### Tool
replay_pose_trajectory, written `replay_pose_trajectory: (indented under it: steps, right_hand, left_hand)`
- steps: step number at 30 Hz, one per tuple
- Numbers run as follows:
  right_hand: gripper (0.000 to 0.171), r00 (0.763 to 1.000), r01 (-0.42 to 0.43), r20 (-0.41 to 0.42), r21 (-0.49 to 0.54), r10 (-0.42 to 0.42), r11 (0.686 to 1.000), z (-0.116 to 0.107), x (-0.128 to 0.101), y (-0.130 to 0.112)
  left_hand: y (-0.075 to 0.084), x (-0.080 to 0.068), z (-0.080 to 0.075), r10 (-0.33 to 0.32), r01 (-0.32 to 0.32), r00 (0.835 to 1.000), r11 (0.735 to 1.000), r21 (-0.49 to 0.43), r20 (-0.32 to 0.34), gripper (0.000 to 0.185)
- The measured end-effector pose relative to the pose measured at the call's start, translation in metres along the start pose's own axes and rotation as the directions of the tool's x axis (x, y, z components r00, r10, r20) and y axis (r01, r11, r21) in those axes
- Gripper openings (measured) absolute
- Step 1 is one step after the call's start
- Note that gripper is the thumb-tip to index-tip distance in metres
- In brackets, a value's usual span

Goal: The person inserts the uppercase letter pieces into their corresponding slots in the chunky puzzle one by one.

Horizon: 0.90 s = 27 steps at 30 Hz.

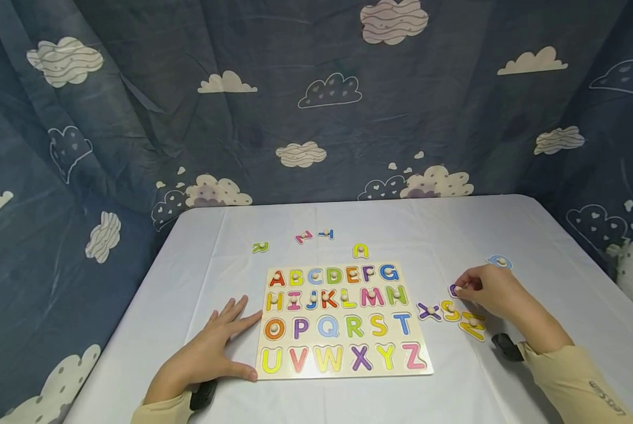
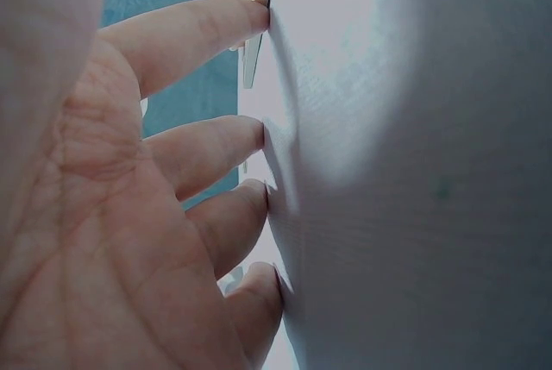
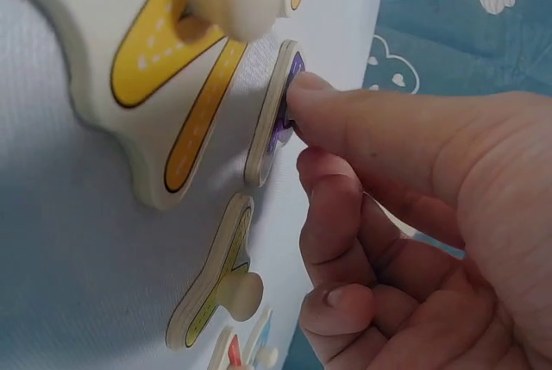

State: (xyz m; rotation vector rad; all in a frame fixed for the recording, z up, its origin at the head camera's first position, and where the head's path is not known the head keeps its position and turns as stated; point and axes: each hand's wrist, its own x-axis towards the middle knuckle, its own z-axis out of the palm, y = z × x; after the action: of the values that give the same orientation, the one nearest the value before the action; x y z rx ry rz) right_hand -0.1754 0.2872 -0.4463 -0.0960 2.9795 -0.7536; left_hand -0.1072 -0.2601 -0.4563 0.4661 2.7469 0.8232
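A wooden alphabet puzzle board (image 1: 342,321) lies in the middle of the white table, with coloured letters A to Z in its slots. My left hand (image 1: 218,344) lies flat on the cloth beside the board's left edge, fingers straight, thumb against the board's corner. In the left wrist view its fingertips (image 2: 263,133) press the cloth next to the board edge (image 2: 259,8). My right hand (image 1: 472,287) pinches a small purple letter piece (image 1: 454,290) that lies on the table right of the board. The right wrist view shows the thumb (image 3: 345,116) on that purple piece (image 3: 278,120).
Loose letters lie right of the board: a purple X (image 1: 429,311), a yellow S (image 1: 448,310), a yellow Z (image 1: 472,327) and a blue round piece (image 1: 499,261). Behind the board lie a yellow piece (image 1: 360,251), green R (image 1: 260,247), a pink piece (image 1: 303,237) and blue T (image 1: 326,234). Cloud-print curtains surround the table.
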Motion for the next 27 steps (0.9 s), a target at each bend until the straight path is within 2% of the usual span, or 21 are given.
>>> replay_pose_trajectory:
  steps: [12, 19, 27]
  right_hand:
    - [0.022, 0.999, -0.034, -0.012, -0.030, 0.033, 0.999, -0.0027, 0.0044, -0.0010]
    - [0.014, 1.000, 0.005, -0.019, 0.004, -0.005, 1.000, -0.0010, 0.0039, 0.0045]
    - [0.012, 0.999, -0.004, -0.035, 0.005, 0.005, 1.000, 0.0001, 0.0024, 0.0009]
  left_hand:
    - [-0.0001, 0.0004, 0.0004, 0.016, -0.015, 1.000, 1.000, 0.014, -0.008, 0.115]
    - [-0.0007, 0.0005, 0.0005, 0.015, -0.015, 1.000, 1.000, 0.013, -0.006, 0.115]
    - [-0.0006, 0.0011, 0.0002, -0.001, 0.001, 1.000, 1.000, 0.014, -0.001, 0.116]
